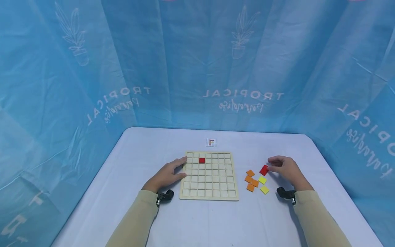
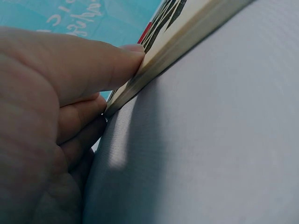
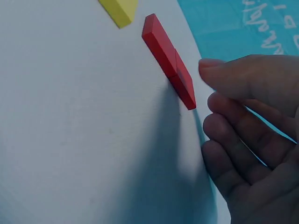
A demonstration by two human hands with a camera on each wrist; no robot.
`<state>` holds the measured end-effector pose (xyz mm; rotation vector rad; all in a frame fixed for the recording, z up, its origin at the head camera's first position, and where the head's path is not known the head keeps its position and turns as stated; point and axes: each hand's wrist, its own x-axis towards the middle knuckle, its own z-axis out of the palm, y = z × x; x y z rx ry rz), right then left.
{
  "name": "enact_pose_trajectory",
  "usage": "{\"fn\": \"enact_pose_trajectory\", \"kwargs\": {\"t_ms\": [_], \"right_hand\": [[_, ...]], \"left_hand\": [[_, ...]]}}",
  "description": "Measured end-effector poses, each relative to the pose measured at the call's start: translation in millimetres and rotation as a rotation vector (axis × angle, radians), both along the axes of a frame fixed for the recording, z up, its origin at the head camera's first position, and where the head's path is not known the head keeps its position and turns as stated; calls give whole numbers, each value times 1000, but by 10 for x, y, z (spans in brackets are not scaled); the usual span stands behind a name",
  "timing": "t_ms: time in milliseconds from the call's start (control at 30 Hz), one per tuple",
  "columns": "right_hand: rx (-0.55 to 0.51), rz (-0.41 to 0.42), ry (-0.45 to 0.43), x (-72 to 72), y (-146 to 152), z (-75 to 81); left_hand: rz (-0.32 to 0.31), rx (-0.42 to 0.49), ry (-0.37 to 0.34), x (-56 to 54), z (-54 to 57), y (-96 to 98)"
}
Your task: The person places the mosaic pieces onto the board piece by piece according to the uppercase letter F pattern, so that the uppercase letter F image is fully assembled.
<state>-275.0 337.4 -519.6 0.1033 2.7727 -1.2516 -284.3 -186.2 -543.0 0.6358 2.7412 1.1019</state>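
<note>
My left hand (image 1: 166,175) rests against the left edge of a pale gridded board (image 1: 209,199). In the left wrist view the thumb (image 2: 107,65) lies on the board's rim (image 2: 173,51), with other fingertips beside the edge. A red square tile (image 1: 202,160) sits in a cell near the board's top. To the right, my right hand (image 1: 285,169) hovers by red tiles (image 1: 264,170). In the right wrist view two red tiles (image 3: 161,46) lie end to end, and a gap shows between them and the loosely bent fingers.
Several orange tiles (image 1: 250,187) and yellow tiles (image 1: 264,189) lie between board and right hand. A small card with a coloured grid pattern (image 1: 211,142) lies beyond the board. The white table (image 1: 210,223) is bounded by a blue curtain (image 1: 197,68) behind and at both sides.
</note>
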Motion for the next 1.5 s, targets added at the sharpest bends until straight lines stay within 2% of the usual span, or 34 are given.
{"fn": "enact_pose_trajectory", "kwargs": {"t_ms": [300, 867, 1267, 1500], "right_hand": [[28, 29, 28, -5, -37, -100], [47, 6, 58, -3, -41, -108], [44, 47, 55, -7, -3, -129], [58, 24, 79, -13, -48, -142]], "left_hand": [[1, 3, 9, 15, -27, 3], [5, 8, 13, 33, 10, -2], [7, -2, 17, 36, 12, 7], [5, -7, 15, 31, 11, 5]]}}
